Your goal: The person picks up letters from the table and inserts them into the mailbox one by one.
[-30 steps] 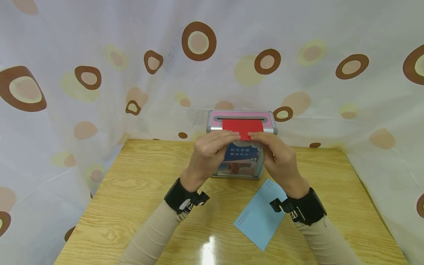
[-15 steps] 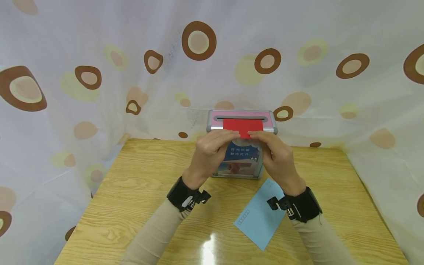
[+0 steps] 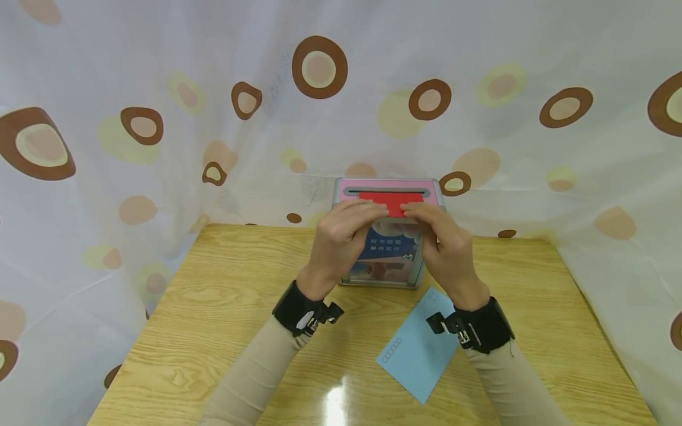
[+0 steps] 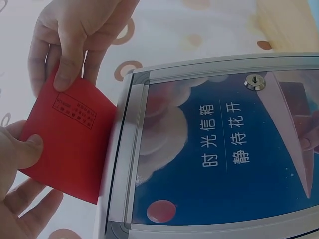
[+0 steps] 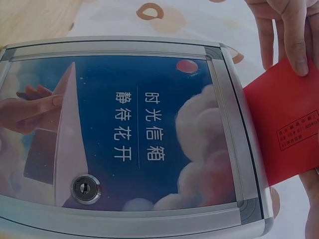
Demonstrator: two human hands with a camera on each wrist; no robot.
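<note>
A red envelope (image 3: 393,204) stands partly inside the slot (image 3: 351,191) on top of a pink and grey mailbox (image 3: 386,269). Its lower part is hidden in the box. My left hand (image 3: 341,234) pinches one side of the envelope, thumb on the near face and fingers behind, as the left wrist view shows. On the other side my right hand (image 3: 450,248) pinches it the same way. A printed black frame of text (image 4: 75,110) marks the envelope's near face. The mailbox front carries a keyhole lock (image 4: 255,81) and white lettering over a blue picture.
A light blue envelope (image 3: 418,355) lies at an angle on the wooden table (image 3: 240,307), partly under my right wrist. Behind the mailbox hangs a white curtain (image 3: 373,136) with brown and yellow spots, which also runs along both sides.
Both hands have moved a little forward and down toward the slot. Less of the red envelope shows above the mailbox; the blue envelope has stayed in place.
</note>
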